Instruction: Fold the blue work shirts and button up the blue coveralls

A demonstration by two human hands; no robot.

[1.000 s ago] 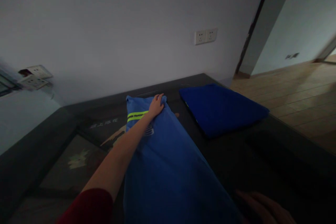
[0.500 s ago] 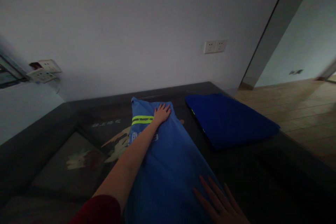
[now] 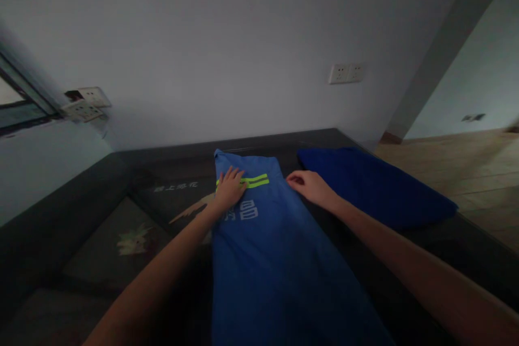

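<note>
A long, narrow folded blue shirt lies on the dark table, with yellow-green stripes and white lettering near its far end. My left hand rests flat on the shirt, fingers spread over the left part of the stripes. At the shirt's right edge, level with the stripes, my right hand is closed in a pinch, its fingertips on the cloth edge. The near end of the shirt runs out of view at the bottom.
A darker blue folded cloth lies on the table to the right. The dark table has printed pictures and stands against the wall. Wall sockets are above it, with more sockets at the left corner.
My left hand has shifted left across the stripes, uncovering the right part of them. My right hand has moved from lying spread on the near part up to the far right edge, now pinched.
</note>
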